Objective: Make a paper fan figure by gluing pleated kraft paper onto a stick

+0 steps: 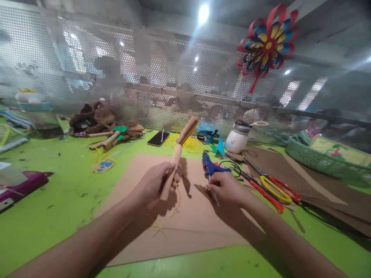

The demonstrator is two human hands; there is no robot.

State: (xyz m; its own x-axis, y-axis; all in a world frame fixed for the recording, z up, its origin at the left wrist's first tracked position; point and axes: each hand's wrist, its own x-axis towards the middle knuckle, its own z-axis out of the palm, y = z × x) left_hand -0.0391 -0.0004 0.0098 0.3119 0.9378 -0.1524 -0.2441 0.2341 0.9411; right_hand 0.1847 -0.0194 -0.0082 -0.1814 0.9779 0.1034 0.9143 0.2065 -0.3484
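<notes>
Where a perforated metal screen (162, 77) closes off the back of the room, a bright green surface (58, 200) runs up to it, and ceiling lamps glare through the holes. A red, blue and yellow paper pinwheel (268, 40) hangs on the screen at upper right. A big cardboard sheet (185, 231) lies flat in the middle of the surface. More brown sheets (319, 181) overlap to the right, with a green basket (315, 160) beyond them. Red and yellow scissors (272, 189) lie just right of the right hand (228, 189); a white jar (237, 139) and a dark phone (158, 138) sit farther back. The left hand (153, 187) is clenched round the lower end of a paper stick (174, 162), held tilted above the cardboard sheet with its fanned brown top pointing up and right. The right hand is curled round the rear of a blue glue gun (210, 166), low over the cardboard sheet and just right of the paper stick.
</notes>
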